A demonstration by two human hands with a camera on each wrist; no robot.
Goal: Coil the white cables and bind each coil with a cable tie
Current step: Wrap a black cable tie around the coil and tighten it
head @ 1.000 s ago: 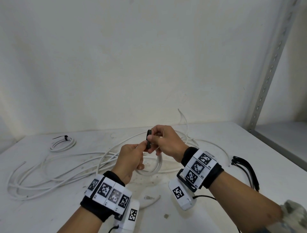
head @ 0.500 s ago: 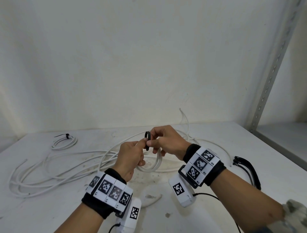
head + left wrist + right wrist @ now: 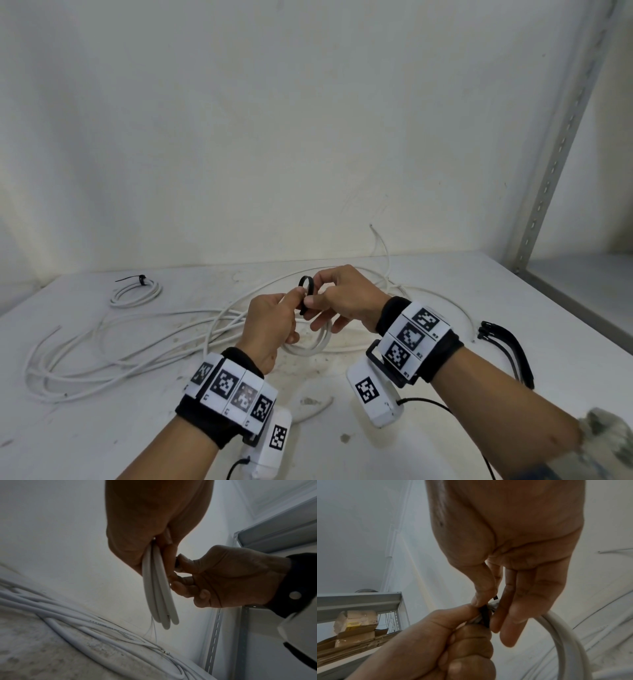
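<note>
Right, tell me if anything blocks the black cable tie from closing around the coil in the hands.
Nothing visible does. The cable tie is looped at the white coil, pinched by the right hand; the left hand grips the coil beside it.

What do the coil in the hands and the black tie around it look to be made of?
Coil: seemingly plastic-sheathed cable; smooth, matte white, bending in even loops. Black tie: probably nylon; thin, flat strip that holds a springy loop.

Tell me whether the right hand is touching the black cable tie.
Touching. The head view shows the right hand pinching the looped black cable tie between thumb and forefinger; the right wrist view shows the same pinch.
</note>
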